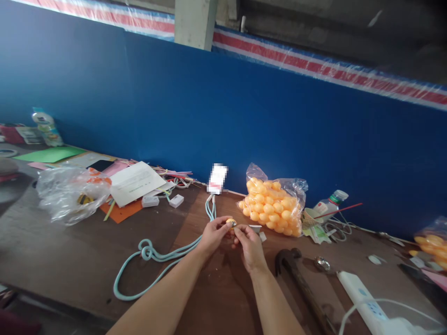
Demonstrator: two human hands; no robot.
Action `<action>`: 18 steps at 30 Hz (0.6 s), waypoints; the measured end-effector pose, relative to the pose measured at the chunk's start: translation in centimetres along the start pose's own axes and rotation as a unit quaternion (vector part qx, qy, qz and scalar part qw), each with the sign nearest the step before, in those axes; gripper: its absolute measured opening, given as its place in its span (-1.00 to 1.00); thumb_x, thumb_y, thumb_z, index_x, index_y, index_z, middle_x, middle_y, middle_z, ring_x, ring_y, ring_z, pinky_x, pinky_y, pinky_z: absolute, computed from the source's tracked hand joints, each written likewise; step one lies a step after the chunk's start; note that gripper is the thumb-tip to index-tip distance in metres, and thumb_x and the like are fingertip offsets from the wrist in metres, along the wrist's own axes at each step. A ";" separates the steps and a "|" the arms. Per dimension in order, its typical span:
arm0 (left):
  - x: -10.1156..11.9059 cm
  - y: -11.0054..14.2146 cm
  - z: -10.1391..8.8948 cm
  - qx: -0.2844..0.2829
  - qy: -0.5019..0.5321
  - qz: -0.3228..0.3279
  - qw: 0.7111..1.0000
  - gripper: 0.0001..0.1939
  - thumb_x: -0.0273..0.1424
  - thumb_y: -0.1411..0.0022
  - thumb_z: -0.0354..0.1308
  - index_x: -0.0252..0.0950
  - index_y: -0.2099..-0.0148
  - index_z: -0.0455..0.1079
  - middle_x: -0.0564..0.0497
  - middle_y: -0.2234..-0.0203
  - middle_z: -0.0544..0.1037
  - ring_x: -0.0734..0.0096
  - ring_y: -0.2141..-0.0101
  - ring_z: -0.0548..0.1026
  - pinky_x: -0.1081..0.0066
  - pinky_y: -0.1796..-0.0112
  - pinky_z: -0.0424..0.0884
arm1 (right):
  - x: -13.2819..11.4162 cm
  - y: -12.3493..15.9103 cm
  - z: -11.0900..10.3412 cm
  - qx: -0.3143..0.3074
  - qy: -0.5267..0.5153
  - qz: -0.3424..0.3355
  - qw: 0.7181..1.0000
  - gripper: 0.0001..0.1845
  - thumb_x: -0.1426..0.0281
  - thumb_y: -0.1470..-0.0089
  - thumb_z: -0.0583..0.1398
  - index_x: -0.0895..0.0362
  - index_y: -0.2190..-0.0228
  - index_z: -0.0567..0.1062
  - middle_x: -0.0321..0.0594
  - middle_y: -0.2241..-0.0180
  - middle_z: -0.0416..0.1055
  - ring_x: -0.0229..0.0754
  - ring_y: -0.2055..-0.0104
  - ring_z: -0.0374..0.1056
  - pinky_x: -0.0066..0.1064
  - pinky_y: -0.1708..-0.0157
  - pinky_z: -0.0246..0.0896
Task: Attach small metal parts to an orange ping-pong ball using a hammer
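Above the brown table, my left hand (213, 236) pinches a small orange ball (229, 220) between thumb and fingers. A small shiny metallic spot shows on the ball's near side. My right hand (249, 243) is closed right beside it, thumb and fingertips pressed together at the ball. What those right fingers hold is too small to make out. Behind my hands stands a clear plastic bag (270, 204) full of similar orange balls. A light blue cord (167, 255) lies looped on the table by my left forearm, running up to a blurred white card (217, 179).
To the right lie a claw hammer (300, 284), a shiny metal piece (321, 264) and a white power strip (363, 298) with a cable. A plastic bottle (330, 204) leans by the blue partition (174, 107). Papers (136, 184) and a crumpled plastic bag (66, 193) lie left.
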State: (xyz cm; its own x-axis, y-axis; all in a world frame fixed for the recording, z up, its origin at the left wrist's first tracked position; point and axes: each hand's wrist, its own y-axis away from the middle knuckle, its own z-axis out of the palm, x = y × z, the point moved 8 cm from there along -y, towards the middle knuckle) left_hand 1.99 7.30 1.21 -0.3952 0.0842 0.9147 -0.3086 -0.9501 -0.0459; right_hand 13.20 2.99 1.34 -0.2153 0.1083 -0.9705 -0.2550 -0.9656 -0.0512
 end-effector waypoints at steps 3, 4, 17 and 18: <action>-0.1 0.0 -0.1 0.000 -0.004 0.001 1.000 -0.51 -0.17 0.08 0.28 -0.40 0.15 0.45 -0.08 0.42 0.54 0.42 0.46 0.47 0.44 0.38 0.41 | 0.1 0.0 0.0 0.004 -0.002 0.007 1.000 -0.76 0.23 0.13 0.28 0.14 0.47 0.43 -0.38 0.65 0.26 -0.34 0.60 0.16 -0.52 0.64 0.14; -0.1 0.0 -0.1 0.001 -0.007 0.003 1.000 -0.52 -0.18 0.08 0.28 -0.40 0.14 0.45 -0.08 0.41 0.54 0.42 0.45 0.47 0.45 0.38 0.41 | 0.1 0.0 0.0 0.004 -0.004 0.009 1.000 -0.77 0.24 0.13 0.28 0.14 0.48 0.43 -0.38 0.65 0.26 -0.34 0.60 0.15 -0.53 0.64 0.14; -0.1 0.0 0.0 -0.006 -0.019 0.013 1.000 -0.52 -0.17 0.05 0.26 -0.41 0.14 0.45 -0.10 0.42 0.54 0.43 0.47 0.46 0.45 0.41 0.39 | 0.3 0.0 0.1 -0.003 -0.010 0.003 1.000 -0.77 0.25 0.13 0.28 0.13 0.46 0.42 -0.33 0.55 0.36 -0.35 0.59 0.18 -0.51 0.61 0.19; 0.0 0.0 0.0 -0.004 -0.020 0.013 1.000 -0.52 -0.17 0.06 0.27 -0.41 0.14 0.45 -0.10 0.42 0.54 0.43 0.47 0.46 0.45 0.41 0.39 | 0.3 0.0 0.1 -0.003 -0.012 0.003 1.000 -0.78 0.25 0.13 0.28 0.13 0.47 0.42 -0.34 0.56 0.36 -0.35 0.59 0.18 -0.51 0.61 0.20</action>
State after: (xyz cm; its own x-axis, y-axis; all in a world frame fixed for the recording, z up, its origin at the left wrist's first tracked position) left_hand 1.95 7.29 1.17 -0.3683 0.0482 0.9285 -0.3056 -0.9494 -0.0719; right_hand 13.01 3.05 1.04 -0.2401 0.1075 -0.9648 -0.2476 -0.9678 -0.0462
